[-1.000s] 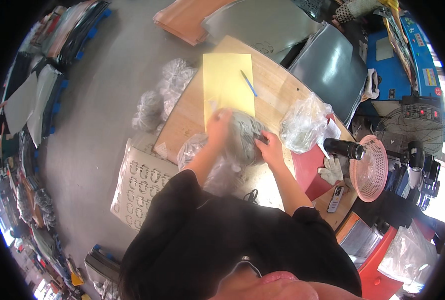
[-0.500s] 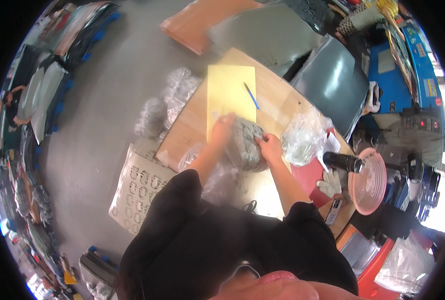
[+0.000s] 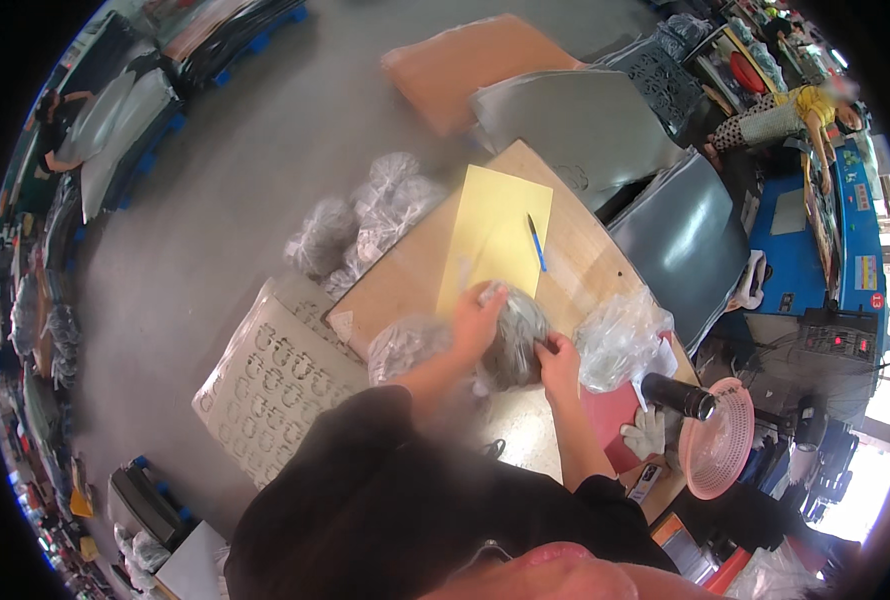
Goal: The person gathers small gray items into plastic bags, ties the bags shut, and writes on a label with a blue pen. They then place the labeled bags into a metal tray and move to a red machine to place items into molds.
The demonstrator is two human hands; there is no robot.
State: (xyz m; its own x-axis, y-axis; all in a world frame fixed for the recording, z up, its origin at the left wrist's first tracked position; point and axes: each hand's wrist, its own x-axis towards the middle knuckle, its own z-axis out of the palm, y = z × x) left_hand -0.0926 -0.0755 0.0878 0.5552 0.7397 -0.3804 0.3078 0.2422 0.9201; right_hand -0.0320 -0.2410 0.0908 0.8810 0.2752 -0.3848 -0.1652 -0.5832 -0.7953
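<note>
Head view: both hands are at a grey bundle [image 3: 518, 345], which sits at the near edge of the yellow sheet, over the desk [image 3: 385, 292]. The left hand [image 3: 478, 320] is curled around the bundle's upper left side, fingers over its top. The right hand [image 3: 559, 360] pinches the bundle's right side between thumb and fingers. The bundle looks like many thin pieces in clear plastic, though it is blurred and partly covered by the hands, so I can't be sure of the wrapping.

Beyond the bundle lies the yellow sheet [image 3: 490, 220], with a blue pen [image 3: 537, 243] slanting across its right side. Left of the bundle, beside the left forearm, is a filled plastic bag [image 3: 403, 347]. Just right of the right hand is a crumpled clear bag [image 3: 620, 340], partly over a red sheet [image 3: 602, 418]. A black cylinder [image 3: 677, 396] lies on its side near that bag, with a pale glove [image 3: 645, 434] and a phone [image 3: 645, 482] closer to the person. A pink basket [image 3: 698, 472] stands tilted at the right.

To the left of the desk is a pale sheet [image 3: 250, 375] with rows of cut shapes, and more plastic bags [image 3: 390, 205] rest on the floor [image 3: 185, 260].
</note>
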